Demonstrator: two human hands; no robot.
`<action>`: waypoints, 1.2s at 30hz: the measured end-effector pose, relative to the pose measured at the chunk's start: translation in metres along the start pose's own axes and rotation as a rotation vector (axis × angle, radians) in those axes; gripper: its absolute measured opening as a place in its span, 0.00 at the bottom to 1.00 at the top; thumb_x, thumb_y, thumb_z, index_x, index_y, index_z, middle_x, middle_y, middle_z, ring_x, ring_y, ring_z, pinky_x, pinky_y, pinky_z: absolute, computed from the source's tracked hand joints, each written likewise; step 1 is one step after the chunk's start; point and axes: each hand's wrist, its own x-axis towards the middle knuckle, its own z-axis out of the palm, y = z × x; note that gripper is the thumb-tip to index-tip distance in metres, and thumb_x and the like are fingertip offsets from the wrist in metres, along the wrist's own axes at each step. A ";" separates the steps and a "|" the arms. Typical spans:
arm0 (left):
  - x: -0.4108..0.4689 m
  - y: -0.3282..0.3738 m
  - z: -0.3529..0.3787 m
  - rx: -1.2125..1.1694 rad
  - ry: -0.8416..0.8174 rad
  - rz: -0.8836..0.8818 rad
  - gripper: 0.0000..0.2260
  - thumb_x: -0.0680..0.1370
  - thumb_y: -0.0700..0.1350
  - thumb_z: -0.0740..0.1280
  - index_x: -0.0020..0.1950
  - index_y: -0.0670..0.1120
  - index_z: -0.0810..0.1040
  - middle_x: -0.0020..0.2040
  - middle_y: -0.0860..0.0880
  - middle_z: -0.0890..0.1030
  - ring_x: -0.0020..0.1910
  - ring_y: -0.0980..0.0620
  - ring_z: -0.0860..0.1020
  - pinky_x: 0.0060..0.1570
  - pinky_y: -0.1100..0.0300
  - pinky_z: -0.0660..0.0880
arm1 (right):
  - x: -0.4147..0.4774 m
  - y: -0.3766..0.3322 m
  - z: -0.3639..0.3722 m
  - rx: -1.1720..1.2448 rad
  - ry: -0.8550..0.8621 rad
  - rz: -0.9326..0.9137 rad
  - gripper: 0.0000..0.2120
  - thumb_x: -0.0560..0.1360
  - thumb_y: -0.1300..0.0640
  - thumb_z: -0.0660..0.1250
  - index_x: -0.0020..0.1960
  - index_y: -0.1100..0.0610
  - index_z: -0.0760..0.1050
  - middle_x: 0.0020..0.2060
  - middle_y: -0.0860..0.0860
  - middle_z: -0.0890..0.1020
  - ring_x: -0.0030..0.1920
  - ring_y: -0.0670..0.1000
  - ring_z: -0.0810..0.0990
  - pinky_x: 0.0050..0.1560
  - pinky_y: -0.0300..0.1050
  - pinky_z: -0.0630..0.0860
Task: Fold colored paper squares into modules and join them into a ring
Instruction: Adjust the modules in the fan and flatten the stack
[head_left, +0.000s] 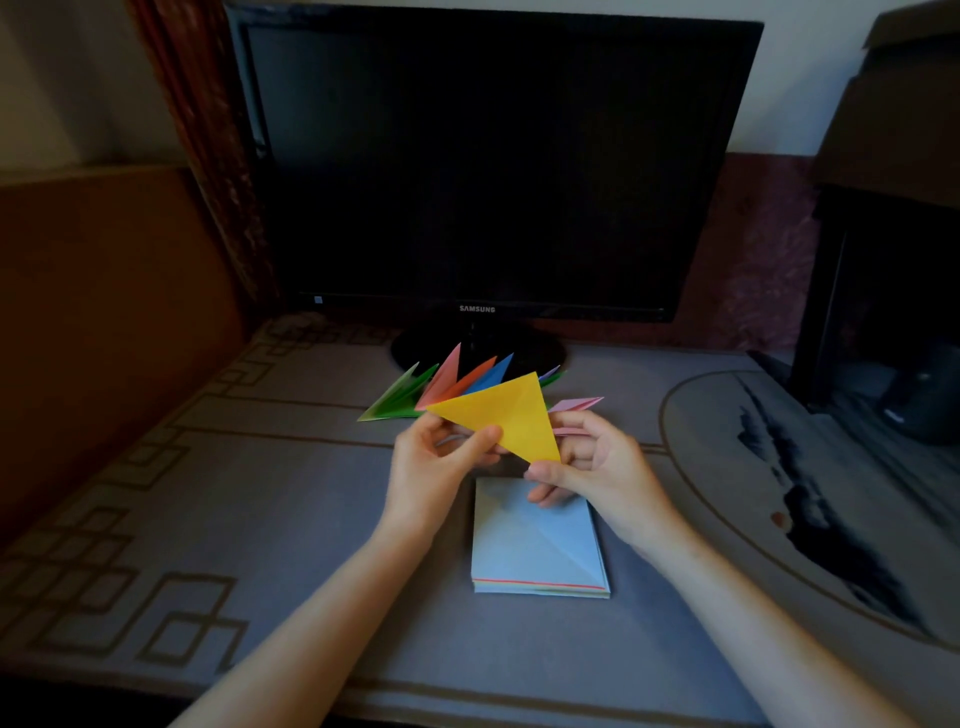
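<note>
Tabletop (322, 519): covered by a grey cloth (649, 649) with brown angular line borders along the left and near edges, and a brown oval outline with dark brush-like marks toward the right edge.
Room: dimly lit; pale wall (67, 78) at the back, reddish patterned curtain (208, 156) hanging at the far left corner, brown panel (104, 312) along the left edge, dark cabinet (883, 208) at the far right corner.
Monitor (488, 166): black, screen dark, standing at the middle of the far edge on a round base (524, 353).
Left hand (441, 457): raised above the middle of the tabletop; fingers curled, thumb laid on the front face of the yellow paper (504, 415), pinching its lower left edge.
Right hand (592, 467): raised beside the left; fingers curled, thumb and fingertips pinching the bottom corner of the yellow paper.
Yellow paper: folded to a triangle, held in the air between both hands, one point left, one up, one down; clear of the tabletop.
Stack of paper squares (540, 540): lies flat on the middle of the tabletop, below the hands; top sheet pale blue with a diagonal crease; coloured sheet edges show along its near side.
Folded pieces: lie in a fanned cluster between the monitor base and the hands; green (397, 402) at the left, then salmon pink (445, 379), orange (475, 376), blue (493, 374), and pale pink (576, 404) at the right; partly hidden behind the yellow paper.
</note>
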 end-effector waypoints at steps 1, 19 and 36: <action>0.000 0.000 0.000 0.007 0.006 0.013 0.06 0.72 0.33 0.70 0.47 0.36 0.78 0.36 0.46 0.84 0.37 0.50 0.83 0.39 0.61 0.79 | 0.000 -0.001 0.000 0.004 -0.002 0.003 0.20 0.66 0.72 0.72 0.55 0.61 0.72 0.33 0.62 0.81 0.29 0.57 0.82 0.30 0.43 0.79; 0.000 -0.001 -0.004 0.039 -0.170 -0.077 0.07 0.73 0.32 0.68 0.49 0.41 0.78 0.37 0.48 0.82 0.34 0.58 0.80 0.32 0.67 0.74 | 0.001 0.001 -0.023 -0.459 -0.093 -0.387 0.18 0.71 0.72 0.67 0.54 0.53 0.80 0.67 0.48 0.69 0.64 0.49 0.71 0.63 0.39 0.70; -0.005 0.001 0.000 0.081 -0.256 -0.109 0.10 0.69 0.37 0.73 0.49 0.41 0.80 0.40 0.45 0.84 0.38 0.53 0.82 0.36 0.64 0.77 | 0.002 0.007 -0.015 -0.325 -0.019 -0.207 0.06 0.73 0.65 0.69 0.40 0.55 0.79 0.39 0.51 0.77 0.35 0.46 0.76 0.35 0.40 0.75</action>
